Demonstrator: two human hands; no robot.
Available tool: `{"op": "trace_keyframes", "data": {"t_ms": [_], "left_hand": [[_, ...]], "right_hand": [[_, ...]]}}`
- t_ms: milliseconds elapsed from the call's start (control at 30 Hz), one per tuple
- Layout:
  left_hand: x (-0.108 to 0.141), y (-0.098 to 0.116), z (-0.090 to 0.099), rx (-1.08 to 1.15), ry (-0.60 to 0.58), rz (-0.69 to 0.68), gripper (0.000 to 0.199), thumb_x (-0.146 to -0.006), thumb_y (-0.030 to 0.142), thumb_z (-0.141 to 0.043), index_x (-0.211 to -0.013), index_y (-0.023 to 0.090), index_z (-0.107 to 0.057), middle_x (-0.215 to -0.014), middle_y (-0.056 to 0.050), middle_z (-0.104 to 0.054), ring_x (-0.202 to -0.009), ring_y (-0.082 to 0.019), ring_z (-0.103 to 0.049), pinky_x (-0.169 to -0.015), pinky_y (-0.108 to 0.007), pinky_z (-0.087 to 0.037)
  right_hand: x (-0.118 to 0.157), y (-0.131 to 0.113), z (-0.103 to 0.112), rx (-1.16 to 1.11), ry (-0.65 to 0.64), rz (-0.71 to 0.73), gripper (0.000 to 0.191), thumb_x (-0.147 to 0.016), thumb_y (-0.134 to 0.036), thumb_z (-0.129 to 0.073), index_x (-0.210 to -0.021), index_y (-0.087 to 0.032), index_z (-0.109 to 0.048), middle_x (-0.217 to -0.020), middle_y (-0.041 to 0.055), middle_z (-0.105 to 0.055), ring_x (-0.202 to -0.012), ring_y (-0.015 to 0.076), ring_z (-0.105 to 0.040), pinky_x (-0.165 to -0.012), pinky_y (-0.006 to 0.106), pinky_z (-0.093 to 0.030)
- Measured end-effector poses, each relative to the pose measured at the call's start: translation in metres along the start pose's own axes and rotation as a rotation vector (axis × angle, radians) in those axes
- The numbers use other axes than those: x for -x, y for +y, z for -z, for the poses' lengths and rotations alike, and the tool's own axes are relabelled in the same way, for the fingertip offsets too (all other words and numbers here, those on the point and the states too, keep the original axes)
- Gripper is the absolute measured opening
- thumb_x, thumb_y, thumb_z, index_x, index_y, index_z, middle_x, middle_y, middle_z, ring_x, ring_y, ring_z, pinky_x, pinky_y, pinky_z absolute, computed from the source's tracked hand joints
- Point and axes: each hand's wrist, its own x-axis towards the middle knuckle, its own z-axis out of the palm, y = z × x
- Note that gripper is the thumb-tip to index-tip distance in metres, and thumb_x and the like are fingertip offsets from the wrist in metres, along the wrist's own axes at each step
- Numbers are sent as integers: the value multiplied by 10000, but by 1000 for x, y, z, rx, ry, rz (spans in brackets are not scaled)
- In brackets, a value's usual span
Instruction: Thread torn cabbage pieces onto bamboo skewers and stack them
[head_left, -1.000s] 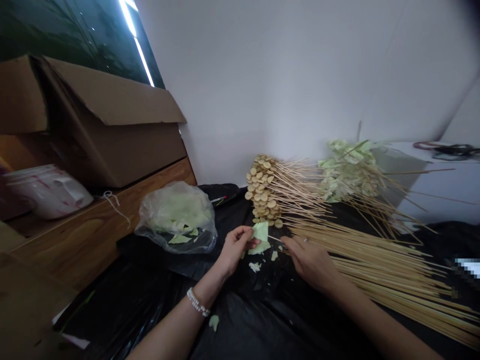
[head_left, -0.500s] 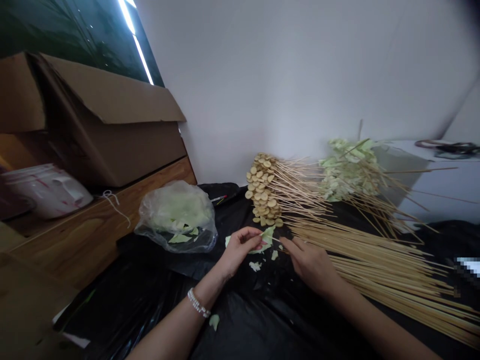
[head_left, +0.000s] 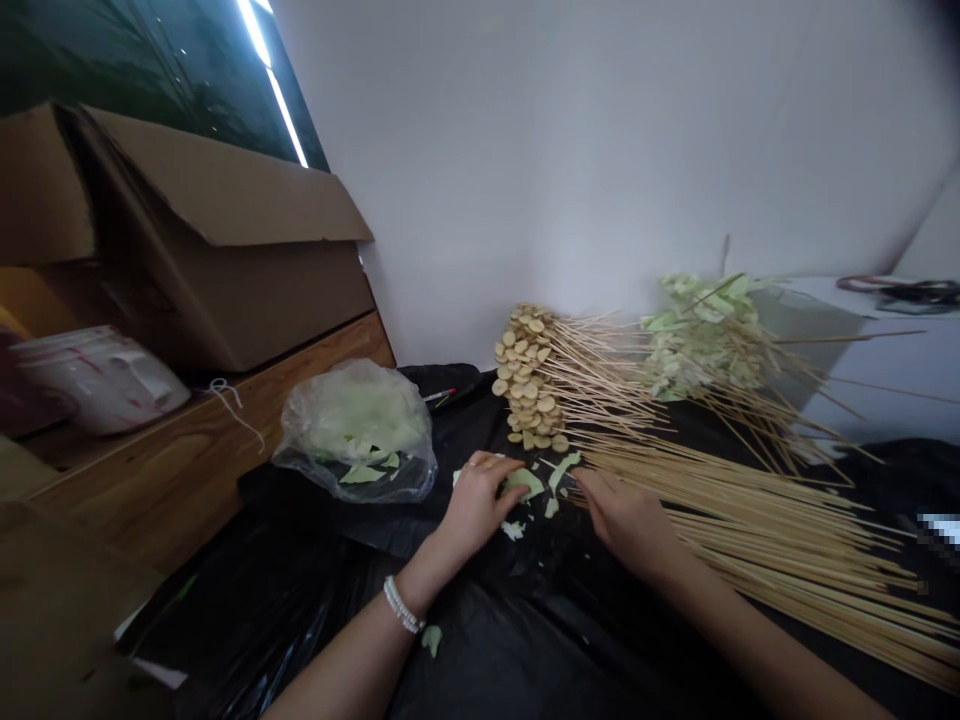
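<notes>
Cabbage scraps (head_left: pixel 527 484) touching left hand (head_left: pixel 480 505); right hand (head_left: pixel 626 522) beside bamboo skewers (head_left: pixel 757 530).

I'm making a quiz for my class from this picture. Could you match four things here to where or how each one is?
Things:
1. Beaded bracelet
2. Clear plastic bag
3. Loose bamboo skewers
4. Cardboard box

Places or states:
A. Flaps open, standing behind a wooden ledge
B. Lying on a black plastic sheet, right of the right hand
C. Around the left wrist
D. Holding pale green pieces

Right pairs: 1-C, 2-D, 3-B, 4-A
</notes>
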Motion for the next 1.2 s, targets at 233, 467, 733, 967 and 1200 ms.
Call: {"op": "trace_keyframes", "data": {"t_ms": [233, 467, 733, 967, 1200], "left_hand": [[4, -2, -7, -186, -117, 11, 430, -716, 234, -750, -1138, 237, -672, -1080, -69, -694, -1060, -273, -555, -864, -395, -435], [1, -11, -8, -98, -144, -73, 151, -853, 268, -624, -944, 222, -736, -994, -47, -710, -947, -201, -606, -857, -318, -450], [2, -2, -3, -121, 40, 41, 204, -925, 237, -471, -901, 181, -666, -857, -60, -695, -835, -195, -630, -757, -294, -465], [-3, -5, -9, 587, 163, 362, 231, -823, 404, -587, -832, 174, -608, -687, 13, -600, -607, -138, -622, -574, -245, -523], [-4, 4, -17, 951, 179, 442, 369, -645, 442, -761, -774, 158, -564, -680, 28, -594, -627, -111, -605, -684, -305, -586]], "right_hand": [[0, -2, 0, 1, -19, 2, 277, -926, -141, -377, -1058, -168, -619, -844, 50, -679, -690, 160, -619, -589, 251, -389], [1, -2, -2, -4, -87, -8, 281, -927, -146, -384, -1073, -175, -622, -841, 42, -673, -673, 156, -612, -574, 255, -373], [2, -3, -3, -24, -99, 2, 277, -931, -147, -382, -1067, -172, -622, -816, 45, -654, -672, 154, -602, -585, 250, -376], [1, -7, 0, -117, -14, 40, 283, -926, -126, -366, -1068, -130, -610, -819, 58, -628, -728, 157, -599, -647, 246, -418], [1, -10, 2, -34, -97, 55, 375, -899, -106, -407, -1220, -191, -580, -820, 26, -652, -651, 135, -617, -568, 232, -415]]}}
